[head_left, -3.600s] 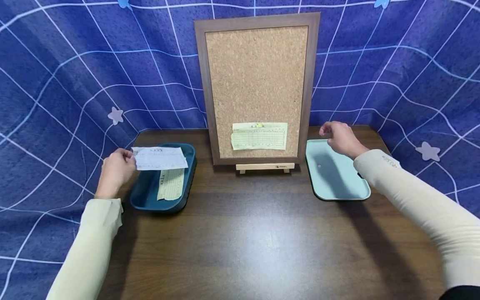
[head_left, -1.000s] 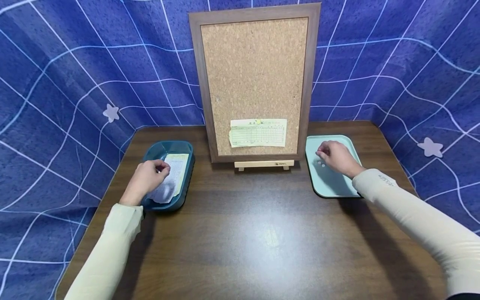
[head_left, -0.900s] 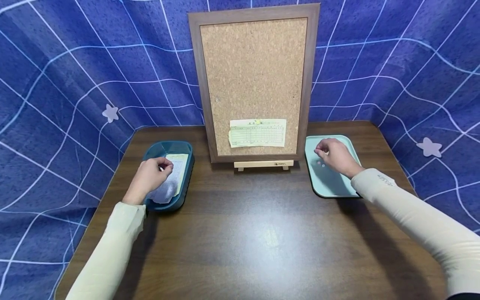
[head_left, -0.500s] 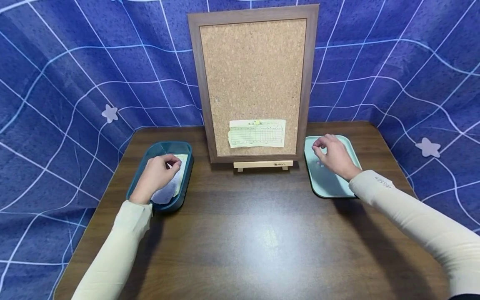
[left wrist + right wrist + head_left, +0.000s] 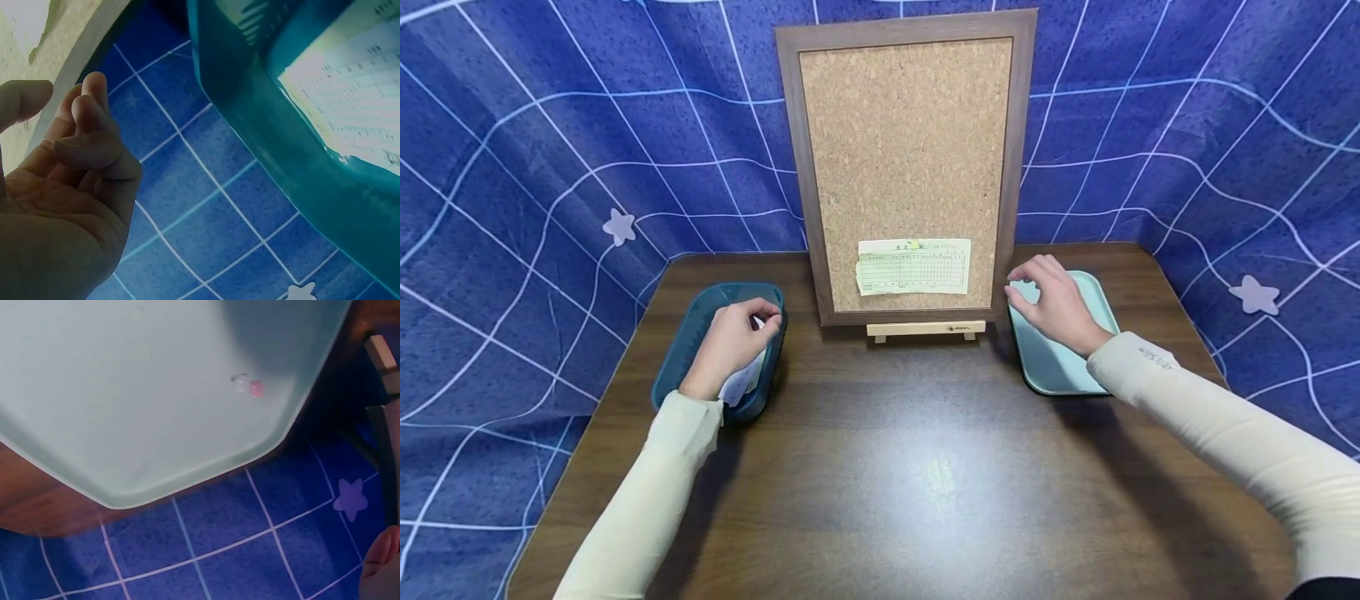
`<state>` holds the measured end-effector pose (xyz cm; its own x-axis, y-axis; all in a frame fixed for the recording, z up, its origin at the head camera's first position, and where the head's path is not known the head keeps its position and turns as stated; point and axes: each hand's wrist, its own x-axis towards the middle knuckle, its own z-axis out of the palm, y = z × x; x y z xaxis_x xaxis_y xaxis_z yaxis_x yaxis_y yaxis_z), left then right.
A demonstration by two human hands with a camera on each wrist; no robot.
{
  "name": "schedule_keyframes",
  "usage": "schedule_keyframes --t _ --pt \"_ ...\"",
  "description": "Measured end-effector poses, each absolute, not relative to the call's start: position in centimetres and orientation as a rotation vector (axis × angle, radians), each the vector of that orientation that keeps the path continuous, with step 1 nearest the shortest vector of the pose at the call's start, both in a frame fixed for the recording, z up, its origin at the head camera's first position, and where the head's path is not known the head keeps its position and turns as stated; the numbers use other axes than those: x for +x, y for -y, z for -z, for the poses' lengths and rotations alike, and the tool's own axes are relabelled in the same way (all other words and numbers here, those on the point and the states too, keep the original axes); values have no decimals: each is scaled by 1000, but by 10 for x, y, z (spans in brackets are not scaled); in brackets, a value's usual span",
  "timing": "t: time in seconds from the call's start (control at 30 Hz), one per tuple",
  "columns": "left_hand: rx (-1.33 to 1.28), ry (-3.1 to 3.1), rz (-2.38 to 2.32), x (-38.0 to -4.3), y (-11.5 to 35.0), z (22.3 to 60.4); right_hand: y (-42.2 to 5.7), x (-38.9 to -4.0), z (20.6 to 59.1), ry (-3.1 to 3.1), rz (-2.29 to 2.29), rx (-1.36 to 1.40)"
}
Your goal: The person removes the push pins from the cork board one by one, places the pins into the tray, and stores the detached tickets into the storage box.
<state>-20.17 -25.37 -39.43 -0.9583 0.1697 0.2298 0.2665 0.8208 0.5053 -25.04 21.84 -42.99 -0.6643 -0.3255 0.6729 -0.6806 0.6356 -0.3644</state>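
Observation:
My left hand (image 5: 733, 342) hovers over the dark teal basket (image 5: 670, 379), its fingers loosely curved. In the left wrist view a gap shows between thumb and fingers (image 5: 94, 112), with nothing held. Printed paper slips (image 5: 362, 87) lie in the basket, partly hidden by the hand in the head view. My right hand (image 5: 1052, 304) is over the left edge of the pale mint tray (image 5: 1067, 379), beside the board's frame. Its thumb and fingers are apart, and I see nothing between them. Two small pieces, one whitish (image 5: 242, 383) and one pink (image 5: 256, 389), lie on the tray.
A framed cork board (image 5: 910, 150) leans upright on a small wooden stand (image 5: 925, 328) at the back. A green printed slip (image 5: 913, 271) hangs low on it under a small yellow pin (image 5: 914, 244). Blue patterned cloth (image 5: 512, 208) surrounds the brown table (image 5: 880, 467).
The white slip my left hand held earlier now lies in the basket. That hand has drifted right. My right hand has moved left toward the board, its thumb and fingers spreading apart.

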Motion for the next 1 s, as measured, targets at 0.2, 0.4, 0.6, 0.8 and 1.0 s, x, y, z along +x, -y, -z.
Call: schedule_keyframes --t 0.2,0.4,0.6,0.8,1.0 --pt "-367 2819 833 -206 240 394 -207 -252 420 2256 -834 810" --pt "-361 2820 860 -213 225 394 -197 -252 412 2263 -828 825" --pt "-352 2791 864 -220 213 395 -185 -253 405 2253 -822 861" --pt "-362 2740 896 -227 201 397 -173 -255 398 2244 -806 902" --pt "-358 2695 920 -236 184 396 -160 -257 390 2262 -783 922"
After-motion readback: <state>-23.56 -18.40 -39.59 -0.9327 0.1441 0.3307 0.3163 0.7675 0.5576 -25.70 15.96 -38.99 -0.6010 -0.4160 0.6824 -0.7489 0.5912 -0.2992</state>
